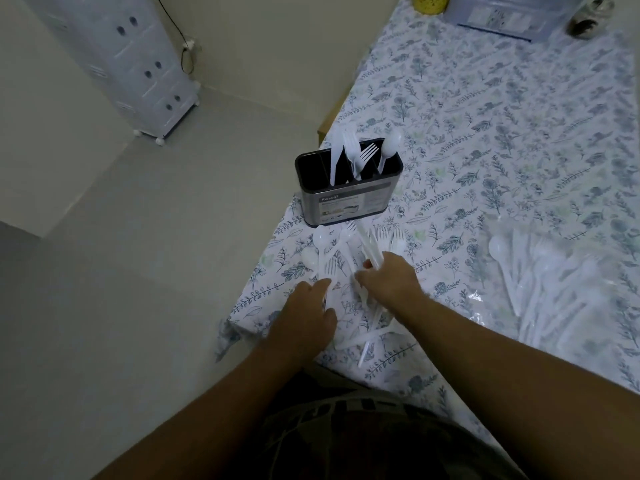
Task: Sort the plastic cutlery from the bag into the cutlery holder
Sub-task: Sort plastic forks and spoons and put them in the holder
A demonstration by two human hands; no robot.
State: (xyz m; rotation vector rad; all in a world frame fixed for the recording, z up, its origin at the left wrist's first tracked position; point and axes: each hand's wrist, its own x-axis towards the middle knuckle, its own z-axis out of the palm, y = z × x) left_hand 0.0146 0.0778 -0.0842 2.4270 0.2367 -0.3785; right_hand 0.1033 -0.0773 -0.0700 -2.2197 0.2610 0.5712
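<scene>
A black and steel cutlery holder [349, 199] stands near the table's left edge with a white knife, two forks and a spoon upright in separate compartments. In front of it lies a loose pile of white plastic cutlery [332, 258]. My right hand [389, 277] grips a few white pieces, seemingly knives, that stick up from its fingers towards the holder. My left hand [306, 317] lies flat, fingers straight, on the cutlery at the pile's near-left side. A clear plastic bag [540, 282] with more spoons lies to the right.
The floral tablecloth [485, 140] covers the table, whose left edge runs just beside the holder and pile. At the far end stand a yellow cup [431, 1], a clear plastic box [502, 15] and a jar [588, 15]. A white drawer unit [138, 64] stands on the floor.
</scene>
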